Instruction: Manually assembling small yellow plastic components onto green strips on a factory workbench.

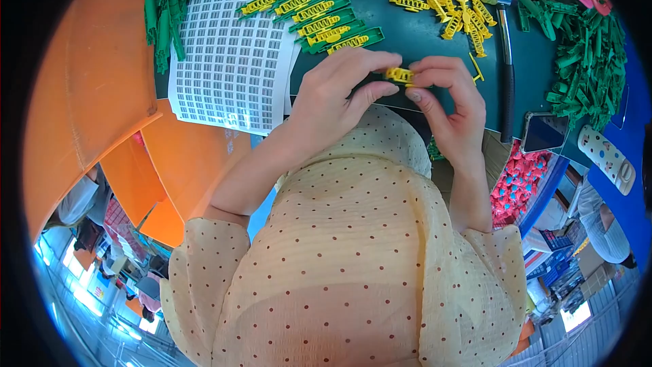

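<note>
Just in front of my body, both hands pinch one small yellow plastic part from its two sides. My left hand has thumb and index finger at its left end. My right hand grips the right end between thumb and fingertips. Beyond my left hand lies a row of green plastic pieces with yellow parts set in them. Ahead of my right hand is a loose pile of yellow plastic parts. A single thin yellow piece rests right beside that hand.
Label sheets cover the table's left. Green pieces are heaped at the far left and right. A black-handled hammer lies right of the yellow pile. Near the right edge are a phone and a patterned white case.
</note>
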{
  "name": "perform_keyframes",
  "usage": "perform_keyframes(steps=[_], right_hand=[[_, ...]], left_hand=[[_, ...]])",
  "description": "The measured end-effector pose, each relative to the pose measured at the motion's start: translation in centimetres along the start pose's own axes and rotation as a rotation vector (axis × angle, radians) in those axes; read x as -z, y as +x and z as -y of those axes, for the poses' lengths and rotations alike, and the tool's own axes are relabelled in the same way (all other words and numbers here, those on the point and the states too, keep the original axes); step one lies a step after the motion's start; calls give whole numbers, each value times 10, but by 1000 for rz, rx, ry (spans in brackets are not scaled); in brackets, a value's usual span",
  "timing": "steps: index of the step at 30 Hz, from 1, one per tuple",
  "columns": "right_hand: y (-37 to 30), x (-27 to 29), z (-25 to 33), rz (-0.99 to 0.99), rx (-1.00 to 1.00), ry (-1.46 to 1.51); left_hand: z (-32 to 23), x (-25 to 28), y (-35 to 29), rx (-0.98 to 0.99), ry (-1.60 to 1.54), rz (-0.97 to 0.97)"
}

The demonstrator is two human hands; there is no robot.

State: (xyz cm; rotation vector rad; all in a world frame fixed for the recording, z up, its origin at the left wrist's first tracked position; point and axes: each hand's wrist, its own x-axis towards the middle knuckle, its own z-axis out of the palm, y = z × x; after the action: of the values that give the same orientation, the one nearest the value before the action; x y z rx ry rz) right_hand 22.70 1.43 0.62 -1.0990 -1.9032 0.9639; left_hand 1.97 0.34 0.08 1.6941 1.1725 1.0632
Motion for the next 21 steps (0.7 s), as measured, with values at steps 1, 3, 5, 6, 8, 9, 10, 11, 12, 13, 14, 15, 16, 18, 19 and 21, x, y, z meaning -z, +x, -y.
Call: perform_keyframes(steps=[1, 3, 5, 6, 8, 9, 10, 11, 12, 13, 14, 15, 16, 18, 19, 21], right_hand=[[-1, 2, -2, 2, -2, 0], [-3, 6, -6, -72, -44, -163], [-3, 6, -8, -28, 20, -228], [-4, 5, -9, 14, 85, -294], [-4, -3, -11, 38, 97, -290], [-4, -6, -12, 60, 108, -287], [-3, -7, -13, 61, 108, -286], [-1, -8, -14, 66, 114, -308], [0, -9, -15, 70, 120, -330], [0, -8, -15, 71, 119, -330], [1, -8, -15, 81, 127, -334], [1, -7, -15, 91, 135, -338], [1, -7, -15, 91, 133, -338], [2, -6, -14, 109, 145, -364], [2, -6, -14, 109, 144, -363], [3, -5, -13, 126, 157, -396]], left_hand=[[1, 0, -1, -45, 102, -31], [4, 1, -3, -89, 202, -61], [9, 3, -7, -118, 328, -6], [11, 1, -8, -116, 327, -5], [14, -4, -9, -163, 319, 37], [15, -6, -10, -161, 320, 38], [16, -7, -10, -167, 334, 41], [18, -8, -10, -173, 348, 45], [19, -8, -10, -172, 348, 44], [20, -8, -9, -181, 350, 48], [21, -8, -9, -190, 352, 51], [22, -8, -9, -189, 352, 51], [22, -8, -9, -190, 345, 51], [22, -9, -8, -190, 337, 53], [22, -8, -8, -199, 339, 56], [23, -9, -8, -209, 341, 61]])
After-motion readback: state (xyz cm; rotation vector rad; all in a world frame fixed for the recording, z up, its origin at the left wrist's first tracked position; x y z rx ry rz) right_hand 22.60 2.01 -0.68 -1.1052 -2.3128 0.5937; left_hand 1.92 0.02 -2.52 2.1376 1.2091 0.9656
